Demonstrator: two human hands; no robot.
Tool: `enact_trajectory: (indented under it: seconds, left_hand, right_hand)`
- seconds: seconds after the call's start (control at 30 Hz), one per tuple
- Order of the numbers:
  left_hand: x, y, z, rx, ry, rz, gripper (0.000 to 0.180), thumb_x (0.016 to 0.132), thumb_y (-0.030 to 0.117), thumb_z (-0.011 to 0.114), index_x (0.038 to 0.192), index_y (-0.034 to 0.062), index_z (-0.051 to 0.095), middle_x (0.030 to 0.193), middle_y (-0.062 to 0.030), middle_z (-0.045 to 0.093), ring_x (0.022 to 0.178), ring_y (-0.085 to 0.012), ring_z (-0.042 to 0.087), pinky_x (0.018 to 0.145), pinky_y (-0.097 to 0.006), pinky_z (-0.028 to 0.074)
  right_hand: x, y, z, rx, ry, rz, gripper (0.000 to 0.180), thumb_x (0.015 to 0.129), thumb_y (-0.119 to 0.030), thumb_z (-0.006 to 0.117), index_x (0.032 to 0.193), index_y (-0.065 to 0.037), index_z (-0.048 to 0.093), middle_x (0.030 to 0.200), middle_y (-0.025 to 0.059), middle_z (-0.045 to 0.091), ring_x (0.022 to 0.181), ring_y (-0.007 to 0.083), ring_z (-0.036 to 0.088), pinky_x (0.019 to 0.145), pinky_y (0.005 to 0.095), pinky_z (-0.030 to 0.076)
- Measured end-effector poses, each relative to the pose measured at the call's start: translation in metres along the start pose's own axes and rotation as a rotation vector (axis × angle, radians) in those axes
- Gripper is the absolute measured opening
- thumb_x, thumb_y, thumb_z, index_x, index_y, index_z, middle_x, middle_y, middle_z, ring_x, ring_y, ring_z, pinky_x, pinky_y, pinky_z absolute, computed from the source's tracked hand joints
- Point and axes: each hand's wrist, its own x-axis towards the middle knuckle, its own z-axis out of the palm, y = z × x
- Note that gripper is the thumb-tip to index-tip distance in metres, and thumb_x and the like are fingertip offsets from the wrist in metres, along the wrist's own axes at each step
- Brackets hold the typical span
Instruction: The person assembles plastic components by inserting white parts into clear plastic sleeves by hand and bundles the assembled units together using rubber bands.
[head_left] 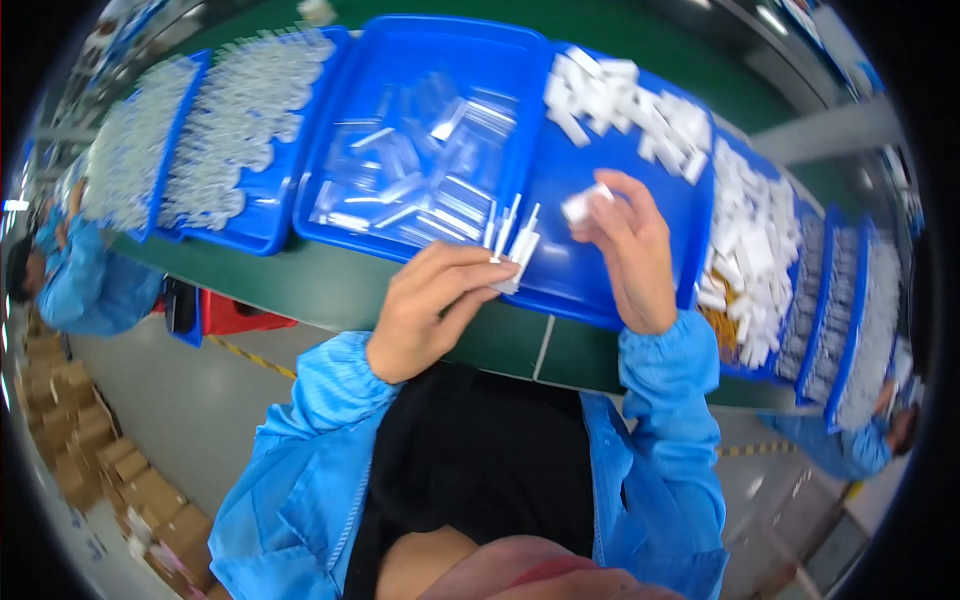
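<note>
Between the thumb and fingers of my left hand (418,308) is a white piece with several thin upright prongs (522,250). The hand is closed on it at the near edge of a blue tray (570,265). My right hand (642,255), raised over that same tray, pinches a small white block (585,203) in its fingertips. The two held pieces are apart. Many loose white blocks (600,95) lie at the far end of this tray. To its left, another blue tray (330,232) holds clear plastic pieces (430,165) in a loose heap.
Blue trays of clear parts (240,125) line the left of the green table (320,290). More white pieces (745,235) heap up on the right, with narrower filled trays (825,310) beyond. A co-worker (90,270) is at far left, another (840,445) at far right. Cardboard boxes (140,485) stand at lower left.
</note>
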Motion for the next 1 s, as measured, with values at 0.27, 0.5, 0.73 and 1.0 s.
enact_trajectory:
  seconds: [0.27, 0.5, 0.73, 1.0]
  left_hand:
    - [0.009, 0.009, 0.013, -0.049, -0.195, 0.036, 0.032, 0.075, -0.005, 0.073, 0.106, 0.0064, 0.07, 0.102, -0.01, 0.066, 0.085, -0.0267, 0.063, 0.072, -0.035, 0.051]
    - [0.008, 0.015, 0.016, -0.019, -0.207, 0.042, 0.033, 0.075, -0.005, 0.073, 0.105, 0.0069, 0.07, 0.101, -0.0092, 0.066, 0.084, -0.0261, 0.063, 0.072, -0.035, 0.05]
    - [0.005, 0.009, 0.013, 0.049, -0.216, 0.074, 0.033, 0.074, -0.003, 0.075, 0.104, 0.0087, 0.069, 0.1, -0.0065, 0.066, 0.084, -0.024, 0.062, 0.071, -0.034, 0.045]
    - [0.002, -0.003, 0.022, 0.251, -0.093, 0.221, 0.035, 0.072, -0.001, 0.073, 0.105, 0.0099, 0.068, 0.105, -0.0054, 0.068, 0.087, -0.0212, 0.063, 0.071, -0.032, 0.042]
  right_hand:
    - [-0.021, -0.002, -0.001, 0.08, 0.05, 0.089, 0.028, 0.095, -0.023, 0.065, 0.115, -0.005, 0.059, 0.09, 0.0056, 0.065, 0.077, 0.0119, 0.063, 0.064, 0.026, 0.051]
    - [-0.02, 0.002, -0.007, 0.027, 0.135, -0.004, 0.027, 0.095, -0.024, 0.065, 0.112, -0.003, 0.06, 0.088, 0.0062, 0.066, 0.076, 0.0127, 0.064, 0.065, 0.0262, 0.052]
    - [-0.021, -0.001, -0.003, -0.138, -0.025, 0.012, 0.025, 0.093, -0.023, 0.068, 0.103, -0.001, 0.063, 0.085, 0.0072, 0.068, 0.074, 0.0118, 0.065, 0.062, 0.0244, 0.052]
    - [-0.031, 0.004, 0.008, -0.045, -0.025, 0.051, 0.023, 0.091, -0.016, 0.071, 0.104, 0.001, 0.062, 0.09, 0.01, 0.069, 0.079, 0.0132, 0.066, 0.065, 0.0242, 0.054]
